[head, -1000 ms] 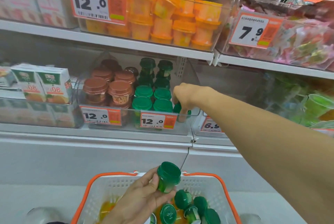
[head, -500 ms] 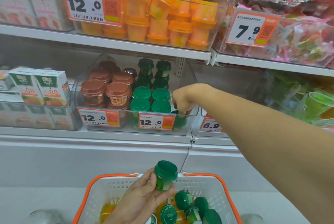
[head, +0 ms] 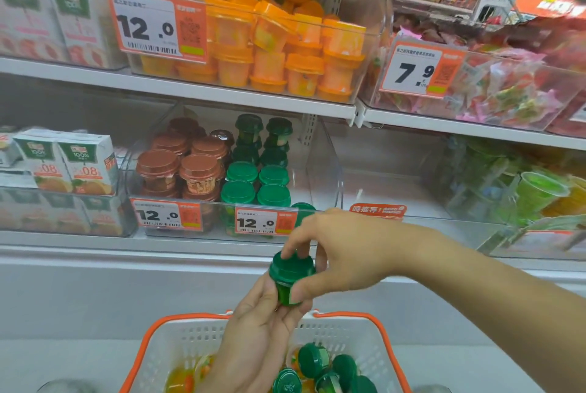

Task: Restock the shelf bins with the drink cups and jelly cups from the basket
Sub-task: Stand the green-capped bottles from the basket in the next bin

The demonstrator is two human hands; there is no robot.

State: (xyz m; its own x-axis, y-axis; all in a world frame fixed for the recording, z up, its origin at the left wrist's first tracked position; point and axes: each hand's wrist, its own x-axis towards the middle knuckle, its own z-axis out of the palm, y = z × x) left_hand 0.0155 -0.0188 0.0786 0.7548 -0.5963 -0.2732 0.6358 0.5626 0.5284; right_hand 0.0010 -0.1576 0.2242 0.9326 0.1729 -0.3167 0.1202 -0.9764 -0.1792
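Withdrawn from the bin, right hand (head: 345,253) joins left hand (head: 263,326), both grips pinching green cup (head: 290,275).

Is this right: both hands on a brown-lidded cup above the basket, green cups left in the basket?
One error: the cup is green-lidded, not brown, as the head view shows. The left hand holds it from below and the right hand pinches its lid, above the basket. Green cups do remain in the basket.
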